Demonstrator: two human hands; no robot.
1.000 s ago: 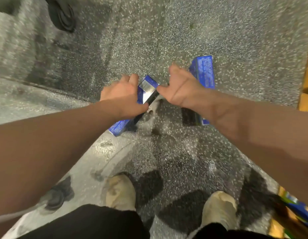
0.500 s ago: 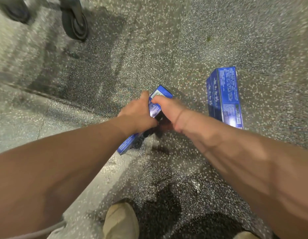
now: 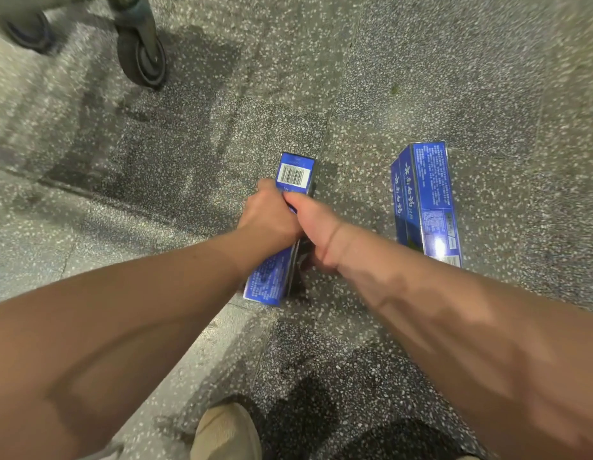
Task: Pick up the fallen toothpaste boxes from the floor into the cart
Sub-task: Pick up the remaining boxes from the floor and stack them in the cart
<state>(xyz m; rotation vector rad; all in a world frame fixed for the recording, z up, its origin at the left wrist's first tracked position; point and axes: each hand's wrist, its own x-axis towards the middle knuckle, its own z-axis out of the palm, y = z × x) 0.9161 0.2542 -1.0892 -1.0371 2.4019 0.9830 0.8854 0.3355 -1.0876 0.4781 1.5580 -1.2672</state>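
box (image 3: 290, 207) now upright between hands

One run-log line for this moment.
hands: left, right gripping blue box | second box: on floor | cart wheel: upper left

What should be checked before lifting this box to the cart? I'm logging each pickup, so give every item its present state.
1. Left hand closed on the held toothpaste box: ok.
2. Right hand on the same box: ok; it grips from the right side.
3. Box clear of the floor: cannot tell; its near end is low and the hands hide the middle.
4. Second toothpaste box out of the way: ok; it lies apart, to the right.
5. Cart location known: ok; a cart wheel shows at upper left.
6. Room in the cart basket: cannot tell; it is out of view.
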